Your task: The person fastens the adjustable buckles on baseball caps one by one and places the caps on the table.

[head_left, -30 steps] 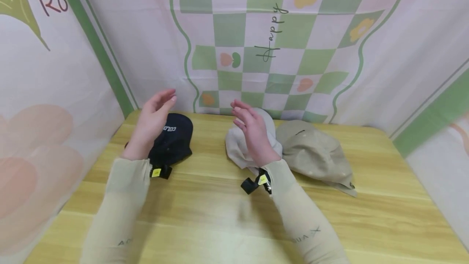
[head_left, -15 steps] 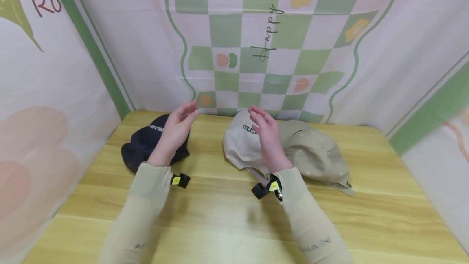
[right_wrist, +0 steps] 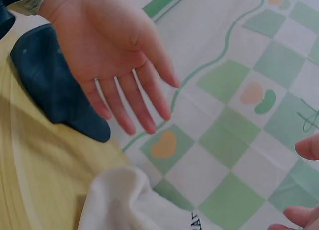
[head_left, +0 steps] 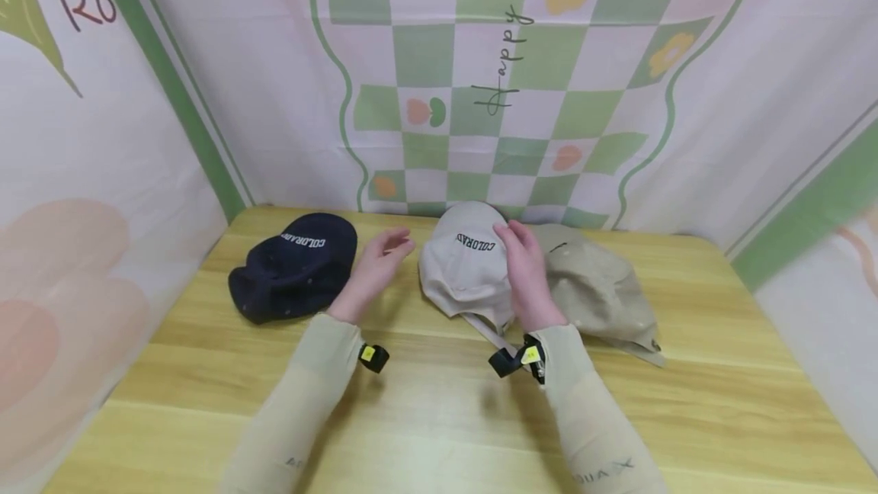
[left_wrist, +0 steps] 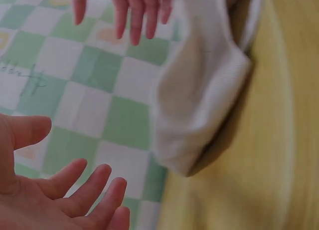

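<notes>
Between my two hands lies a light grey baseball cap (head_left: 463,269) with dark COLORADO lettering, its strap trailing toward me. My left hand (head_left: 373,269) is to its left, fingers extended and apart from it; in the left wrist view the fingers (left_wrist: 94,192) are spread beside the cap (left_wrist: 194,100). My right hand (head_left: 528,273) overlaps the cap's right side in the head view, fingers fairly straight and holding nothing. A navy cap (head_left: 295,269) with white lettering lies left of my left hand. Behind my right hand sits a khaki cap (head_left: 597,288), partly hidden by it.
The caps rest on a wood-grain table (head_left: 727,372) toward its back edge. A printed curtain (head_left: 425,52) with green checks hangs right behind that edge, and more cloth (head_left: 137,143) closes off the left side. Each wrist wears a black strap (head_left: 373,357).
My left hand has swung right and down, from over the navy cap to the grey cap's left side. My right hand has shifted right and lower, uncovering the grey cap's lettering.
</notes>
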The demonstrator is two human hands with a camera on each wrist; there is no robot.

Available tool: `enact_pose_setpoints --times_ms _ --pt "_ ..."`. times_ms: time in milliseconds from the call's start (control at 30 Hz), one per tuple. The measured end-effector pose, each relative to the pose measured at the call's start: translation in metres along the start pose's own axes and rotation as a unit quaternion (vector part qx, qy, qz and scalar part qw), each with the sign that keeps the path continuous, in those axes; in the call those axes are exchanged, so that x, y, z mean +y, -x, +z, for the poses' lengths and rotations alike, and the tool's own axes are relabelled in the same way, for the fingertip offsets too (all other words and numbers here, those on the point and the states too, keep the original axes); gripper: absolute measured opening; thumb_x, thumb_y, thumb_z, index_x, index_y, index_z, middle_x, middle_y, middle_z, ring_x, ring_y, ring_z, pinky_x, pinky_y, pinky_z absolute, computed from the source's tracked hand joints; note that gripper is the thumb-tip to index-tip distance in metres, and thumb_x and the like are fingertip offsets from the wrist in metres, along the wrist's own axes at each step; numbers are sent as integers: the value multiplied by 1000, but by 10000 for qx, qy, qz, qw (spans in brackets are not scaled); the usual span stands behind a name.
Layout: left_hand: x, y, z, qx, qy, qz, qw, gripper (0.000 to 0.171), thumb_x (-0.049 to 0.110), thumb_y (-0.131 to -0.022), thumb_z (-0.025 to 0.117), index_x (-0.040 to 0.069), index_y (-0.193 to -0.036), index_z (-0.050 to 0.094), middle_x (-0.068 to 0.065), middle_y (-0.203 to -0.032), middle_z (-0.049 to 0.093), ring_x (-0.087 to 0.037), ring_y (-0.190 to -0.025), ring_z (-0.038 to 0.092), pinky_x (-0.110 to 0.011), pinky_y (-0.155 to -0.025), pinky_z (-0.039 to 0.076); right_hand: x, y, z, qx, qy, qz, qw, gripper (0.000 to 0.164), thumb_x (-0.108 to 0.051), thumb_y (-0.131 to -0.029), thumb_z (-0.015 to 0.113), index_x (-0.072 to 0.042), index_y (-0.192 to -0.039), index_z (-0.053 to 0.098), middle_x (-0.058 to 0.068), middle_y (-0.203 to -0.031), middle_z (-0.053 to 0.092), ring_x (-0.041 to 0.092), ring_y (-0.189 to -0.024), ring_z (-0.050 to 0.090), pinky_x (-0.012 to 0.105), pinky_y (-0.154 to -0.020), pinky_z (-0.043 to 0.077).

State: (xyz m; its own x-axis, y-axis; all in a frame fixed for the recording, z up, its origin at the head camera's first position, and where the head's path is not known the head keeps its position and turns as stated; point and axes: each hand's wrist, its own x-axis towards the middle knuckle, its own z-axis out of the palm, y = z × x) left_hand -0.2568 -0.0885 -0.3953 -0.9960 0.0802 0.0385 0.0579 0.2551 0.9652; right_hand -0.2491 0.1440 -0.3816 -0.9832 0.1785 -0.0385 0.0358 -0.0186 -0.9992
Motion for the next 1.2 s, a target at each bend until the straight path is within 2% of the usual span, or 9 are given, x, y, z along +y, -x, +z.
enact_pose_setpoints --times_ms 167,300,433,600,700,833,933,1133,1200 --pt "-11 0 13 -14 114 -281 9995 50 23 -104 58 -5 -144 49 -24 -137 56 -37 -125 54 -46 -100 49 9 1 -8 5 246 309 9992 76 -42 -103 57 -2 -159 24 15 -164 24 29 -149 22 42 -122 16" --pt "-16 0 20 46 35 -601 9982 56 28 -103 59 -6 -146 47 -25 -140 54 -36 -129 51 -46 -106 44 14 2 -13 12 284 595 9978 85 -48 -102 57 -6 -162 13 13 -168 13 28 -152 15 42 -122 11" --pt "-23 0 26 -143 -9 -967 9952 63 33 -104 58 -7 -150 40 -26 -147 47 -37 -135 46 -46 -111 39 18 2 -18 31 377 872 9955 92 -53 -101 57 -9 -163 6 12 -169 7 29 -152 12 46 -122 10" --pt "-28 -2 31 -356 511 -1260 9901 66 31 -105 56 -11 -151 34 -27 -152 41 -36 -137 45 -45 -111 39 22 1 -20 3 362 1067 9936 97 -55 -100 57 -6 -163 2 16 -168 5 34 -151 13 50 -122 10" --pt "-32 -7 34 -459 937 -1234 9869 61 26 -106 53 -16 -148 36 -29 -149 45 -35 -135 48 -43 -110 42 24 -1 -21 -24 307 1032 9942 95 -53 -100 57 0 -161 6 20 -166 11 36 -149 19 48 -121 14" --pt "-36 -12 36 -536 1278 -1219 9828 47 21 -107 51 -16 -137 50 -25 -136 57 -31 -124 57 -39 -105 47 26 -4 -22 -67 228 1061 9941 87 -50 -101 57 5 -157 20 22 -159 26 35 -143 30 45 -120 21" --pt "-37 -14 37 -534 1389 -1291 9804 40 18 -108 49 -14 -130 57 -21 -125 61 -27 -112 59 -38 -101 49 27 -7 -23 -120 159 1165 9930 81 -49 -102 56 5 -155 27 20 -157 31 33 -140 33 44 -119 23" --pt "-40 -15 37 -608 1378 -1401 9786 40 12 -108 48 -12 -140 52 -18 -123 61 -19 -103 58 -33 -94 50 28 -8 -24 -158 -177 1307 9911 76 -44 -102 58 3 -155 30 15 -161 24 30 -141 31 41 -119 24" --pt "-41 -15 36 -633 1328 -1342 9800 38 10 -106 50 -12 -138 54 -17 -120 63 -18 -99 59 -31 -90 51 28 -9 -24 -114 -322 1336 9905 68 -42 -102 58 3 -149 38 15 -148 39 27 -130 42 37 -113 32"
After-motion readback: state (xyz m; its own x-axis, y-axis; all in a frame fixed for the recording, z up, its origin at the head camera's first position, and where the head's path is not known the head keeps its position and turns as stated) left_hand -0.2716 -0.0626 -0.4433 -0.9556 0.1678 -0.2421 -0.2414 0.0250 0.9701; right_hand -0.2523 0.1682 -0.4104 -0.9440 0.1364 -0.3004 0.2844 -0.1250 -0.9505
